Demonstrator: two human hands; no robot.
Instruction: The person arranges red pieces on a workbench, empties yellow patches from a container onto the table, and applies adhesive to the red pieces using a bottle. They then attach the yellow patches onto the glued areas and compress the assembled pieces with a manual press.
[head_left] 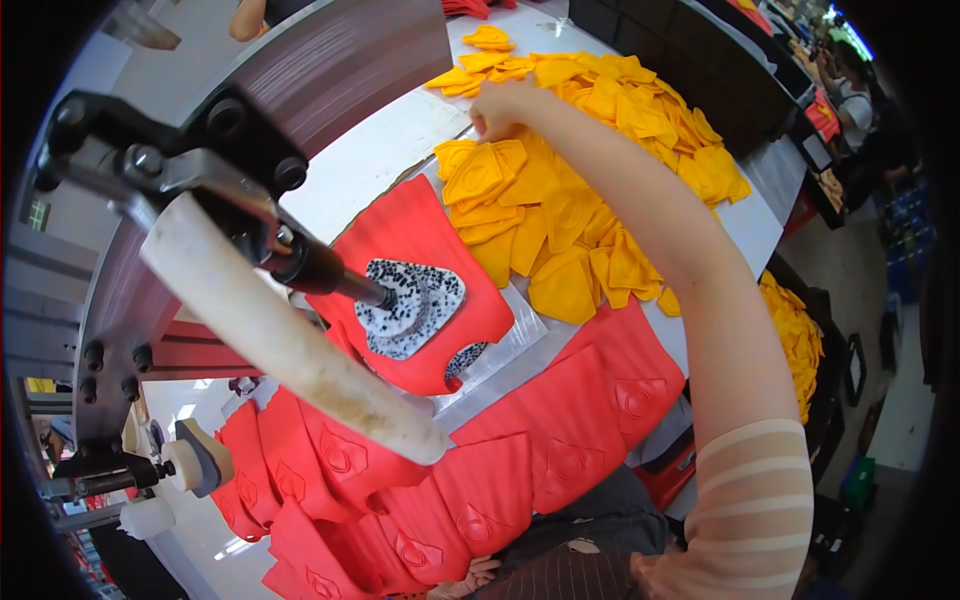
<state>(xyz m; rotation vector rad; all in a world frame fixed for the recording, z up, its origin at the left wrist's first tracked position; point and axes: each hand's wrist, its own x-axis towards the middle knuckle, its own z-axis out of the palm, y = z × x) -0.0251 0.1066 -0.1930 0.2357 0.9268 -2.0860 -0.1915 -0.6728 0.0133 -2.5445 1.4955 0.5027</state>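
My right hand (500, 107) stretches to the far side, fingers bent down and closed on the edge of a yellow fabric piece (485, 172) at the pile's left side. My left hand (468, 578) shows only partly at the bottom edge, beside the red pieces; what its fingers do is mostly hidden. Left of centre, a red fabric piece (420, 235) lies over a form, and a black-and-white speckled pad (412, 305) on a dark shaft rests on top of it. The clamp's long, off-white handle (290, 330) slants across in front, with neither hand on it.
Several red pieces (480, 480) with raised pentagon shapes overlap along the near side. The big yellow pile (620, 110) covers the table's far right. Metal frame parts (115, 470) stand at left, dark boxes (680, 60) at the back. Another person (852, 95) is far right.
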